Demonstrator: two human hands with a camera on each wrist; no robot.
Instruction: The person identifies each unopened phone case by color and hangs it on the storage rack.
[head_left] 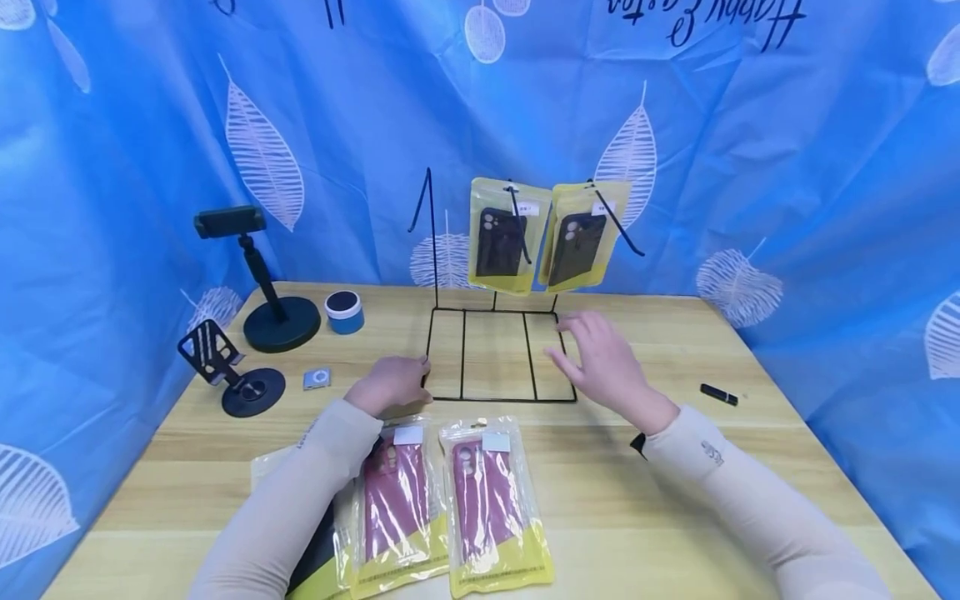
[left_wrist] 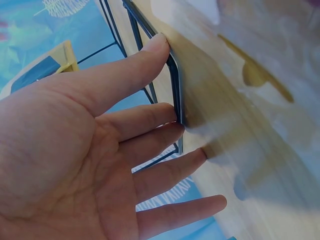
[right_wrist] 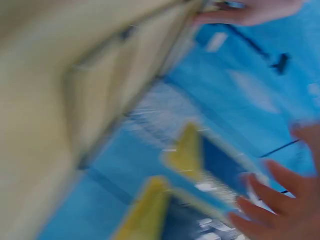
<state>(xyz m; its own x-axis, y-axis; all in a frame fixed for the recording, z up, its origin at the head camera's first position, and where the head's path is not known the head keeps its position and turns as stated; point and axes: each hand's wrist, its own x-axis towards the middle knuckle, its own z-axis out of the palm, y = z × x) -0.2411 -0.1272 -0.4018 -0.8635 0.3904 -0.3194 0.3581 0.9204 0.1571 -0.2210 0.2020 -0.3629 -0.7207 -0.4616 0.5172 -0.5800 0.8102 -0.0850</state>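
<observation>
I had the black wire rack [head_left: 462, 354] standing on the wooden table [head_left: 630, 542], with hanging pouches [head_left: 501, 242] of dark phone cases on two of its hooks. On the left side, the left hand [head_left: 392, 385] pinched the rack's near corner, thumb and first two fingertips on the wire, the remaining fingers stretched out. I had the right hand [head_left: 603, 358] by the rack's right side, thumb spread wide from the fingers; its wrist view was blurred, so I couldn't tell whether it touched the wire. Reddish-cased pouches [head_left: 483, 500] lay in front.
</observation>
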